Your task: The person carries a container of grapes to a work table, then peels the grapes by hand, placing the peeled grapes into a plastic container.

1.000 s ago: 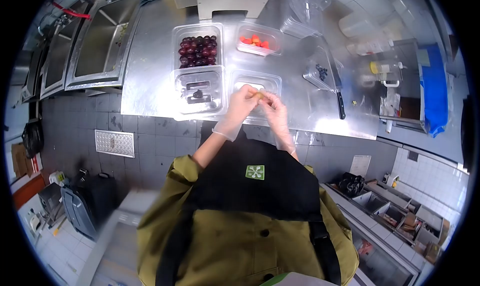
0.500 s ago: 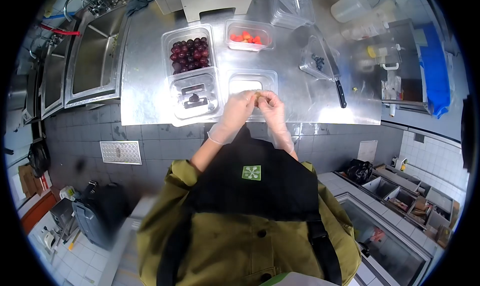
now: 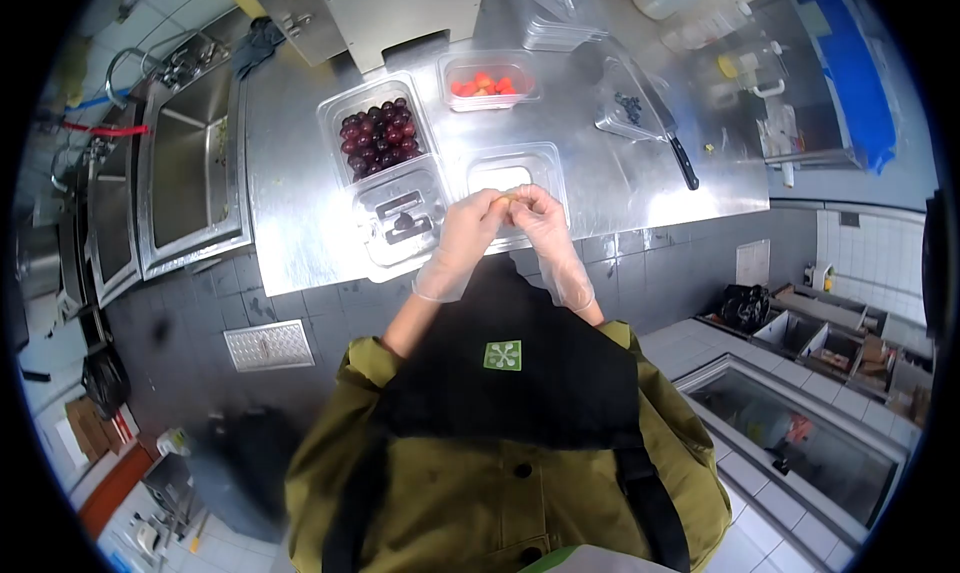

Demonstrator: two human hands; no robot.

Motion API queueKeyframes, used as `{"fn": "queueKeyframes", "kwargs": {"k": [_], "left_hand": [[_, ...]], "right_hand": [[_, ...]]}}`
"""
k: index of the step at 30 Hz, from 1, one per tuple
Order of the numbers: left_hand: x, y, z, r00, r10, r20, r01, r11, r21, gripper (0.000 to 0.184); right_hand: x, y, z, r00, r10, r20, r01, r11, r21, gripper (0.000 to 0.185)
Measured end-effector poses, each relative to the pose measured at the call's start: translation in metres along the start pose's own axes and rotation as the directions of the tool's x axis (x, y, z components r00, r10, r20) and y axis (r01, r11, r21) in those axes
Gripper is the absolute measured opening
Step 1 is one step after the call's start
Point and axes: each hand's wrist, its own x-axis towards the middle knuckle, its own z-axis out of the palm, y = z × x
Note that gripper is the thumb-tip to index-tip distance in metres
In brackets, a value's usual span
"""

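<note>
Head camera: the gloved left hand (image 3: 460, 241) and gloved right hand (image 3: 546, 235) meet, fingertips of both pinching a small yellowish piece (image 3: 510, 197) over the near side of a clear tub (image 3: 549, 159); dark round fruit (image 3: 380, 139) and a clear lid (image 3: 430, 235) sit to the left, red fruit pieces (image 3: 484, 85) lie just beyond, and a knife (image 3: 683, 164) rests to the right

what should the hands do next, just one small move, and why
I'd probably ease the fingertips gently apart, working the small yellowish-brown piece between them. The gloved left hand and gloved right hand meet around it, and in this view they overlap the near part of a clear plastic container, which might catch anything that falls. The piece is too small to identify.
</note>
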Motion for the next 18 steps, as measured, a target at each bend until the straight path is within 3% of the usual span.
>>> {"fn": "queueKeyframes", "kwargs": {"k": [3,6,9,13,15,18], "left_hand": [[0.003,-0.010,0.001,0.999,0.048,0.009,-0.048,0.999,-0.015,0.013],[0.005,-0.013,0.000,1.000,-0.019,0.016,0.020,0.998,-0.064,0.012],[0.002,-0.003,-0.004,0.996,-0.092,-0.010,0.091,0.992,-0.086,0.010],[0.008,-0.015,0.001,0.983,-0.142,0.114,0.177,0.895,-0.410,0.011],[0.010,-0.009,0.000,0.949,-0.213,0.231,0.303,0.814,-0.495,0.011],[0.011,-0.008,0.005,0.954,-0.225,0.199,0.297,0.814,-0.500,0.013]], "right_hand": [[-0.001,0.008,0.001,0.998,-0.047,-0.038,0.048,0.999,0.015,0.014],[-0.011,-0.004,0.014,0.989,0.023,-0.148,-0.007,0.994,0.108,0.015],[-0.014,-0.008,0.024,0.989,0.026,-0.146,-0.005,0.990,0.138,0.016],[-0.016,-0.010,0.017,0.988,0.020,-0.151,0.010,0.981,0.196,0.017],[-0.017,-0.010,0.013,0.989,0.005,-0.145,0.030,0.972,0.231,0.017],[-0.019,-0.007,0.012,0.984,-0.025,-0.178,0.064,0.974,0.219,0.016]]}}
